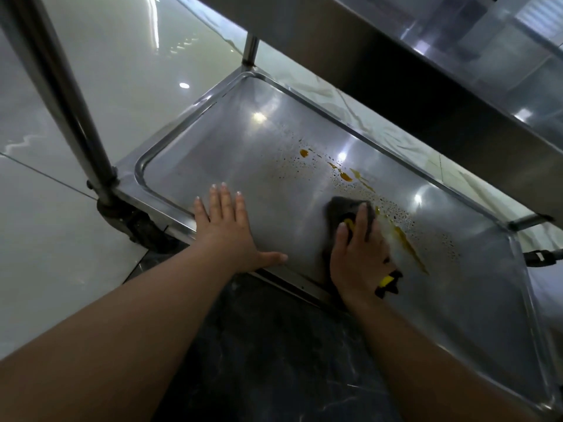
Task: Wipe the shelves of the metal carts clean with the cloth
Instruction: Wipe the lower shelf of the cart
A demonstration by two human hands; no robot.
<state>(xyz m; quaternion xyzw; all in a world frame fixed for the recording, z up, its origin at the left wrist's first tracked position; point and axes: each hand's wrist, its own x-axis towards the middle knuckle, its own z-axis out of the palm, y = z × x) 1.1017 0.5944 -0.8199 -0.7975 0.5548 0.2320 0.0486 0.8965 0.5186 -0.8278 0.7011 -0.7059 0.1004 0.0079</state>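
The metal cart's lower shelf (243, 153) is a shiny steel tray with a raised rim. Orange-yellow drips and dark specks (345, 176) run diagonally across it toward the right. My left hand (227, 229) lies flat on the shelf near its front edge, fingers straight and spread. My right hand (358, 257) presses a dark grey cloth with yellow trim (342, 208) onto the shelf beside the spill, fingers laid over it. A smeared yellowish streak (408, 248) sits just right of that hand.
An upper shelf (396, 74) of the cart overhangs the far side. A steel post (58, 83) stands at the front left corner above a caster (140, 229). Glossy pale floor tiles (106, 102) lie to the left, dark marbled floor (274, 345) beneath my arms.
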